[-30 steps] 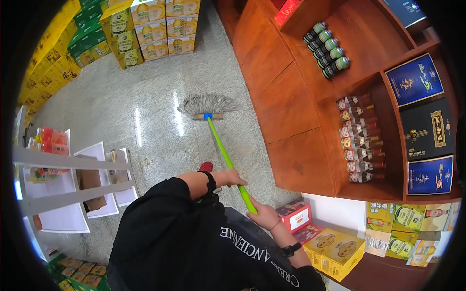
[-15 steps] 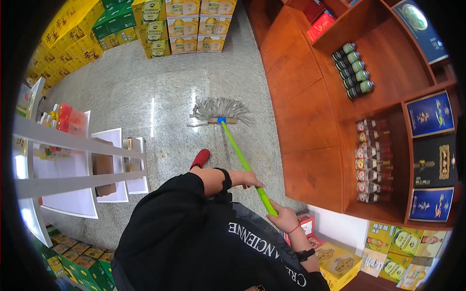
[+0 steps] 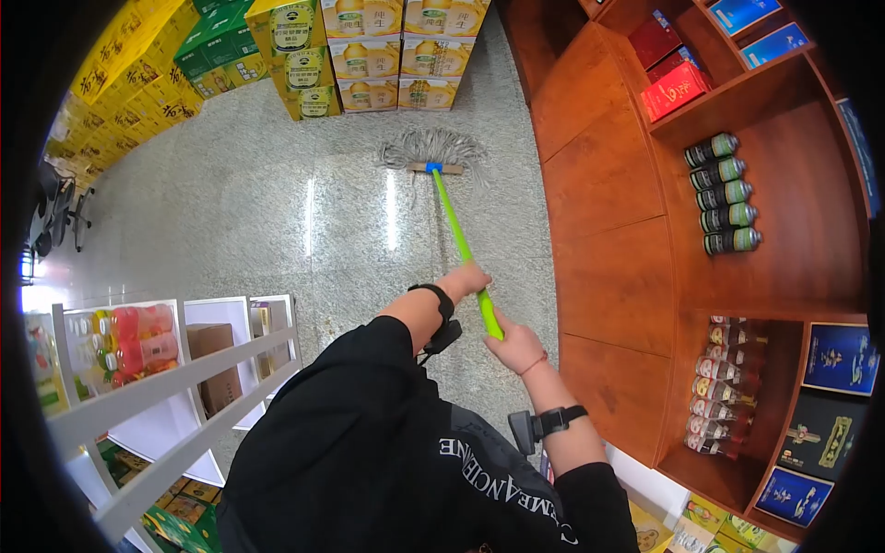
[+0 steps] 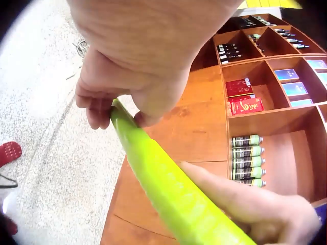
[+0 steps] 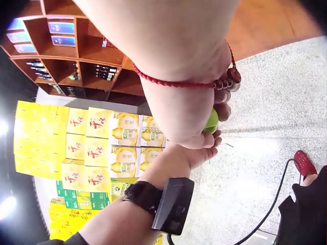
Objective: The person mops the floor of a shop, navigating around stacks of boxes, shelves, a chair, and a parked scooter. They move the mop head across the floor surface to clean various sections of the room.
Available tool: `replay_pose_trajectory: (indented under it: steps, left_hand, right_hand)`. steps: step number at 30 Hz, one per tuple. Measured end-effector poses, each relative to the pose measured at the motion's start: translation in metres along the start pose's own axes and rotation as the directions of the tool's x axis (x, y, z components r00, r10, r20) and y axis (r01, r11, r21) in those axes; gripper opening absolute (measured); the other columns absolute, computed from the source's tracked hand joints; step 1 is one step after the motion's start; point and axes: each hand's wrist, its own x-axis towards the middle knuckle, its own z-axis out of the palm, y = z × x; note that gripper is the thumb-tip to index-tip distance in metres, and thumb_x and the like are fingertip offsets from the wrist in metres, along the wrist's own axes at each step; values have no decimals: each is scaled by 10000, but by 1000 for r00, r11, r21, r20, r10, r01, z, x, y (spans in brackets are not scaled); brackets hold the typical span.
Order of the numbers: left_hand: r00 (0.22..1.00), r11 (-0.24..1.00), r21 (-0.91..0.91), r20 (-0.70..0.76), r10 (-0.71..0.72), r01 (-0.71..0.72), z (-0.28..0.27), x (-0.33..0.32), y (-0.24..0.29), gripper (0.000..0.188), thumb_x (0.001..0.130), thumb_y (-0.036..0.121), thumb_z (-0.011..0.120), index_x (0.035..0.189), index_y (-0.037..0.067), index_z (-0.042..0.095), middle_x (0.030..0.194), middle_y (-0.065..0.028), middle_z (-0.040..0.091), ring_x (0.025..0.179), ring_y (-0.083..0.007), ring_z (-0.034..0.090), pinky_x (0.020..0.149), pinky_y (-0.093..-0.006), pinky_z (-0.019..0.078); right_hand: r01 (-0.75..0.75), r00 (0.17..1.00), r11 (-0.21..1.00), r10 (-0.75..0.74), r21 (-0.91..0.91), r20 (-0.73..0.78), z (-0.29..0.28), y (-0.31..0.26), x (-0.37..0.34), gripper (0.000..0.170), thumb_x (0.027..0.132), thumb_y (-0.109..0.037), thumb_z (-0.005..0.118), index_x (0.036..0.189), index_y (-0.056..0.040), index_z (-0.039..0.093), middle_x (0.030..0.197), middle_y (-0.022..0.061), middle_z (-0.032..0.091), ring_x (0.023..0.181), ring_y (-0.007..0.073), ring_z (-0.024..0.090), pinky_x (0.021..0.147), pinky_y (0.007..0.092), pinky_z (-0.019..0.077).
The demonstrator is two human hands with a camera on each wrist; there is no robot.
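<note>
A mop with grey strands [image 3: 433,147] lies on the speckled floor, its green handle [image 3: 452,217] rising toward the person. The left hand [image 3: 468,278] grips the handle partway up. Closer to the body, the right hand [image 3: 518,347] holds the handle's top end. In the left wrist view the left hand [image 4: 127,87] curls round the green handle [image 4: 163,184], with the right hand [image 4: 255,204] beside it lower in the picture. The right wrist view has the right hand [image 5: 199,117] wrapped over the handle's end [image 5: 212,122], which it mostly hides.
Wooden cabinets [image 3: 608,249] with bottles and boxes on their shelves line the right side. Stacked yellow cartons [image 3: 369,60] stand at the far end of the floor [image 3: 249,184]. A white rack [image 3: 175,387] with drinks is at the left. A wheeled chair [image 3: 60,207] stands far left.
The mop head has moved forward, nearer the stacked cartons, with both hands still gripping the handle. The red shoe has gone from the head view. The view has shifted, showing more of the cabinets.
</note>
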Motion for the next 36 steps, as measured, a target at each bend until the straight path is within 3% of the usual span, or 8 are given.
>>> replay_pose_trajectory:
  steps: [7, 10, 16, 21, 23, 30, 32, 36]
  left_hand:
    - [991, 986, 145, -92, 93, -79, -44, 30, 1, 456, 735, 374, 635, 818, -74, 616, 745, -203, 631, 651, -306, 631, 594, -377, 501]
    - [1000, 997, 73, -30, -8, 10, -53, 1, 6, 466, 700, 384, 665, 797, -68, 609, 728, -202, 626, 614, -281, 626, 557, -366, 499]
    - [987, 997, -1, 144, -74, 75, 13, -34, -26, 506, 669, 400, 680, 805, -84, 622, 660, -187, 599, 568, -258, 608, 504, -347, 500]
    - [938, 985, -46, 315, -144, 167, 64, -99, -40, 566, 671, 456, 682, 892, -62, 629, 809, -198, 615, 634, -279, 615, 523, -363, 518]
    - [888, 987, -22, 440, -132, 158, 76, -136, -36, 723, 660, 538, 673, 1044, -67, 576, 850, -250, 609, 666, -318, 625, 555, -344, 526]
    - [802, 976, -70, 583, -127, 205, 111, -213, -38, 813, 669, 682, 576, 1187, 55, 546, 1043, -286, 571, 895, -356, 601, 745, -418, 490]
    - [761, 971, -43, 629, -158, 237, 102, -223, -36, 822, 709, 701, 494, 1274, 104, 474, 1099, -295, 550, 906, -356, 609, 867, -471, 388]
    - [782, 980, -68, 614, -106, 187, 74, -218, -42, 825, 709, 702, 489, 1289, 116, 453, 1103, -294, 548, 911, -364, 606, 885, -481, 373]
  right_hand:
    - [0, 998, 999, 3, -52, 64, -21, -25, 52, 644, 723, -333, 572, 1315, -158, 387, 822, 219, 617, 778, 378, 596, 703, 458, 471]
    - [-8, 997, 999, 12, -42, 80, -9, -24, 39, 657, 723, -334, 572, 1321, -146, 373, 795, 225, 613, 758, 384, 595, 695, 464, 471]
    - [93, 991, 995, -90, -27, 101, 12, -2, -36, 677, 729, -337, 569, 1335, -130, 346, 712, 229, 600, 667, 397, 589, 627, 464, 476]
    - [100, 965, 993, -80, -69, 249, 13, 4, -126, 685, 734, -331, 570, 1345, -137, 329, 680, 226, 591, 658, 389, 589, 619, 453, 470]
    - [123, 958, 989, -97, -84, 271, 14, 14, -156, 688, 733, -335, 575, 1346, -140, 330, 675, 225, 589, 657, 386, 589, 617, 448, 469]
    - [207, 923, 974, -162, -96, 348, -7, 30, -233, 641, 732, -346, 592, 1309, -146, 399, 663, 225, 580, 653, 381, 587, 613, 441, 466]
    - [186, 925, 975, -132, -123, 355, -15, 21, -236, 623, 728, -346, 597, 1292, -144, 424, 656, 224, 578, 648, 381, 587, 607, 440, 467]
    - [249, 936, 951, -188, -181, 299, -26, 3, -215, 590, 715, -343, 613, 1253, -145, 475, 635, 218, 575, 626, 380, 585, 587, 440, 471]
